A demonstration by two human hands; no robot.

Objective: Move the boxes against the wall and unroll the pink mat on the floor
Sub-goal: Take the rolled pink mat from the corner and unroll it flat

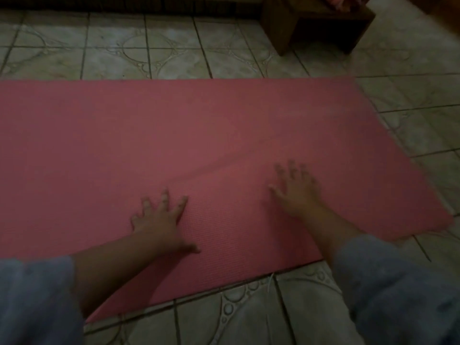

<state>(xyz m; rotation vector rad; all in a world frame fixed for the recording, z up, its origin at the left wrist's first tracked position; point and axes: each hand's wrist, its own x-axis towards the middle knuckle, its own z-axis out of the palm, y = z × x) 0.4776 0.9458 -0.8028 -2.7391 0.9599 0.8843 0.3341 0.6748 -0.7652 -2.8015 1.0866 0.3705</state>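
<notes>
On tiled floor (174, 46), pink mat (199, 125) unrolled, ridged, faintly creased

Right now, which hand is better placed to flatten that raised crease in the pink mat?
The right hand: it lies spread beside the crease on the pink mat; the left hand rests nearer the person.

I am seeing the pink mat (199, 125) showing one even salmon-pink, with a fine ribbed texture running across it near the hands. The floor (149, 53) is showing pale grey-green tiles, marbled, with dark grout lines and a raised pattern of arcs and small circles. Both sleeves (37, 300) are reading grey-blue. A wooden stool (318, 28) at the top right is looking dark brown, with something pink-red (338, 2) lying on it.
</notes>
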